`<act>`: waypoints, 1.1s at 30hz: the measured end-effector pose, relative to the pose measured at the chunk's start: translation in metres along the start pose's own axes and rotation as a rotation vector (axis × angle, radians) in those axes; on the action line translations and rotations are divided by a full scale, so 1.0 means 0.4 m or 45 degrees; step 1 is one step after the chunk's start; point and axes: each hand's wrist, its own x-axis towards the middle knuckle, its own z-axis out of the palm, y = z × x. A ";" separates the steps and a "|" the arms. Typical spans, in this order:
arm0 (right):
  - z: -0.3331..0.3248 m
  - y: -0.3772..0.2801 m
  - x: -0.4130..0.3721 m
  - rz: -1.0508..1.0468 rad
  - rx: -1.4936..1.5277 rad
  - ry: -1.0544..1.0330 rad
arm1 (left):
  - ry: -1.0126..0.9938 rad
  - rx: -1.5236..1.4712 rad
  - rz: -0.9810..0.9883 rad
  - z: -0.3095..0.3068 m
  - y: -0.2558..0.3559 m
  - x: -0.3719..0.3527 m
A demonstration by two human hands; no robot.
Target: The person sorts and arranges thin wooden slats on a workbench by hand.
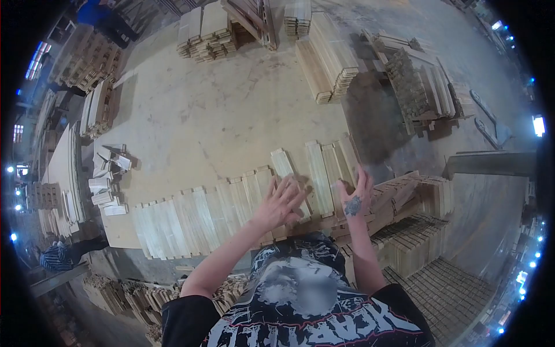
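A row of pale wooden boards [202, 217] lies side by side along the near edge of the large table [202, 110]. My left hand [282, 201] has its fingers spread over a short board [282, 163] that sticks out farther than those to its left. Right of a gap lie a few more boards [317, 170]. At the end of this group my right hand [355, 195], tattooed on the back, has thumb and fingers on either side of the rightmost board [348, 153]. The lower ends of the boards are partly hidden by my hands.
Stacked boards [328, 55] stand at the table's far right, with another stack [205, 32] at the back. Wood offcuts [110, 179] lie at the left end. Stacked slats [410, 246] are close on my right. Other people [104, 20] are at the left.
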 end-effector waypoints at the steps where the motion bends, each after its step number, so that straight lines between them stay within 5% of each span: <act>1: -0.001 0.013 0.005 0.029 0.004 -0.060 | -0.052 -0.051 -0.212 0.007 0.013 0.005; 3: -0.007 0.033 0.014 -0.001 0.035 -0.094 | -0.157 -0.157 -0.635 0.022 0.045 0.025; 9: -0.001 0.040 0.019 -0.045 0.065 -0.023 | -0.045 -0.036 -0.945 0.069 0.088 0.101; 21: 0.013 -0.027 -0.042 -0.064 0.290 -0.035 | 0.037 -0.282 -0.930 0.085 0.113 0.014; 27: 0.028 -0.061 -0.080 0.024 0.579 -0.150 | 0.190 -0.224 -0.713 0.068 0.087 0.053; 33: 0.004 0.008 -0.077 -0.030 0.350 0.073 | 0.207 -0.180 -0.514 0.076 -0.002 0.141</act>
